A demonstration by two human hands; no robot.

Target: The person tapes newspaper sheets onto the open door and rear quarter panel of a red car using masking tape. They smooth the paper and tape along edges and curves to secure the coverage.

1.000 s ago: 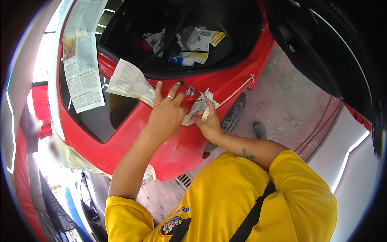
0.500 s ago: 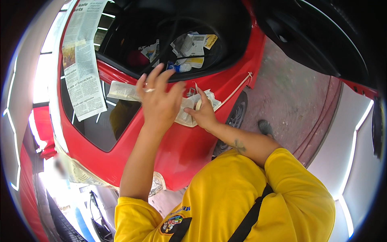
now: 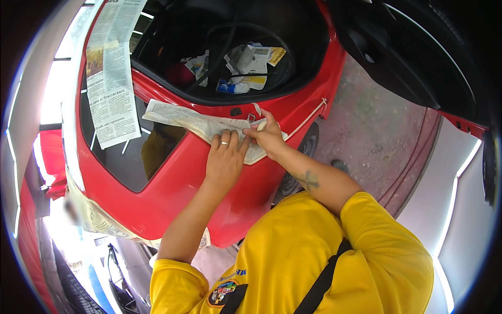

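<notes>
A strip of newspaper [image 3: 180, 116] lies along the edge of the red car body panel [image 3: 209, 204], below the open door frame. My left hand [image 3: 225, 162] rests on its lower part, fingers extended and pressing the paper against the panel; a ring shows on one finger. Beside it, my right hand [image 3: 269, 140] is closed around what looks like a small pale roll of masking tape [image 3: 262, 125], mostly hidden by the fingers. A metal door latch striker [image 3: 251, 118] sticks out just above the paper, near a short loose curl of tape [image 3: 257, 109].
A long newspaper sheet [image 3: 112, 94] hangs over the dark side window [image 3: 157, 162] at left. Crumpled papers and a plastic bottle [image 3: 232, 87] lie inside the car. The open door [image 3: 418, 52] extends at upper right. A wheel [image 3: 308, 144] stands on the stained floor [image 3: 376, 115].
My left hand has come down from above the panel onto the newspaper strip. My right hand stays near the strip's right end, its fingers now more closed around the roll.
</notes>
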